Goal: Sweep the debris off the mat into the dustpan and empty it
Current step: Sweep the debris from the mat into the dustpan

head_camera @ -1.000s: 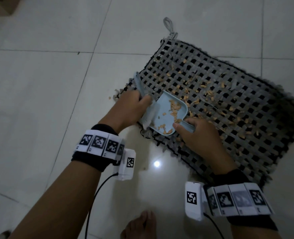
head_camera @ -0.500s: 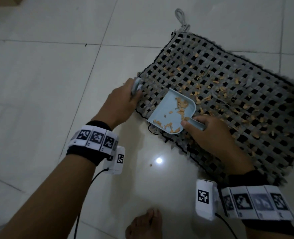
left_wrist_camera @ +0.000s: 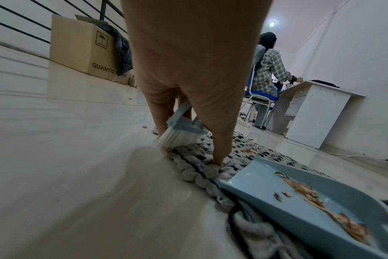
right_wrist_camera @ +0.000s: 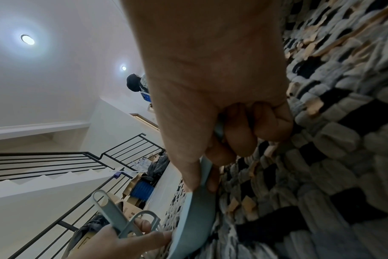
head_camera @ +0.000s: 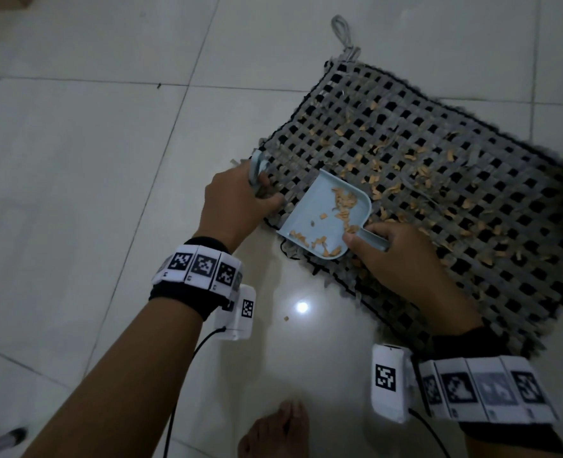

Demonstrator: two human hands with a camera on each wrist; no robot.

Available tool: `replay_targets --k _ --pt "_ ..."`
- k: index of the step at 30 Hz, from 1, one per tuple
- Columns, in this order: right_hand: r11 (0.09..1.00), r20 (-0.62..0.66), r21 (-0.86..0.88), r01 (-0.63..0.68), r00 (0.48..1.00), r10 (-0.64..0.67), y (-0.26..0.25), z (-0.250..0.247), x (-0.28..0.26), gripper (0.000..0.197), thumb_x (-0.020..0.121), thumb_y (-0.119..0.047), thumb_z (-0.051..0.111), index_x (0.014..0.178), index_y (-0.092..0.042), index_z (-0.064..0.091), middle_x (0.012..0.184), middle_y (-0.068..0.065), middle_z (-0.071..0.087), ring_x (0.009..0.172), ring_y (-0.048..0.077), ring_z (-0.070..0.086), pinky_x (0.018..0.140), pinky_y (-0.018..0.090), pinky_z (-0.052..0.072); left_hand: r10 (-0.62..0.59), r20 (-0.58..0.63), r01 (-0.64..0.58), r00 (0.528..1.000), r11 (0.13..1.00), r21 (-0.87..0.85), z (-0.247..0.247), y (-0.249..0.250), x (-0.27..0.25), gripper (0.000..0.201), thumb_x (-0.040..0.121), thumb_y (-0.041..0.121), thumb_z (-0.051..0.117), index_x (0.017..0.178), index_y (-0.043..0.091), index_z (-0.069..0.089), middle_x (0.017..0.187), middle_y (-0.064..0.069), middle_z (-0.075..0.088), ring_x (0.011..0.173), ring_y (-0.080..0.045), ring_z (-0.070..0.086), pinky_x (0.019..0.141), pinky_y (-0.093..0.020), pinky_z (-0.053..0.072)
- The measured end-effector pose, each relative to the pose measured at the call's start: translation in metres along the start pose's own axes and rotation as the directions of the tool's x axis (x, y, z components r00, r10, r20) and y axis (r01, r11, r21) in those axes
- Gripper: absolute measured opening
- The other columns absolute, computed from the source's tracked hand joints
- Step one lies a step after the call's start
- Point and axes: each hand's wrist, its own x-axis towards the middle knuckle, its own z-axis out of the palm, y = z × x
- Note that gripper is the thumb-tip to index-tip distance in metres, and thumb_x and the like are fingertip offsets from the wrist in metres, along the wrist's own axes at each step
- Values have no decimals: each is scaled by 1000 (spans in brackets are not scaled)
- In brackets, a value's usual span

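A grey and black woven mat lies on the tiled floor, strewn with orange debris. A pale blue dustpan rests on the mat's near left edge and holds several orange bits. My right hand grips its handle. My left hand grips a small pale blue brush at the mat's left edge; its white bristles touch the mat's border, left of the pan. In the right wrist view the dustpan shows edge-on beside the brush handle.
One orange bit lies on the floor near me. My bare foot is at the bottom. A cardboard box, a seated person and a white desk stand beyond the mat. Stair railings are further off.
My left hand has pulled the brush out of the dustpan to the mat's left edge. The pan stays in my right hand with debris in it.
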Motion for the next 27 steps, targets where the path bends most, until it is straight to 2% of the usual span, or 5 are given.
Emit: replay_targets --k 5,12,16,21,27 --pt "1000 -1 -14 -19 1000 19 0 1 1 32 90 -49 67 70 -25 69 59 -9 63 50 -2 57 46 19 36 -8 -21 8 1000 1000 14 4 6 0 31 71 37 84 85 19 64 70 12 52 70 -12 56 50 -13 29" --pt "999 -7 -16 -37 999 37 2 1 1 31 89 -51 67 71 -26 70 61 -9 66 52 -1 59 48 20 39 -37 -39 37 999 999 -17 3 6 -2 39 68 40 89 87 21 60 74 11 52 70 -9 52 51 -8 25" --pt "999 2 -9 -42 999 42 2 1 1 32 89 -52 66 76 -24 73 66 -6 70 56 8 64 52 27 49 -51 -32 50 998 998 -44 1 6 -3 41 67 41 90 85 24 57 73 12 52 69 -8 52 51 -7 25" --pt "999 2 -4 -41 999 41 2 0 0 32 90 -49 67 70 -24 68 53 -12 60 47 -2 55 44 15 34 -59 -17 58 998 997 -52 -1 7 -2 44 67 43 90 87 24 57 73 13 52 70 -7 50 49 -5 26" --pt "1000 3 6 -30 1000 30 2 0 0 32 90 -47 68 68 -24 67 50 -16 58 45 -3 53 39 10 32 -63 -13 62 998 996 -63 -1 7 -3 46 65 46 90 89 23 58 71 16 50 69 -7 50 49 -5 27"
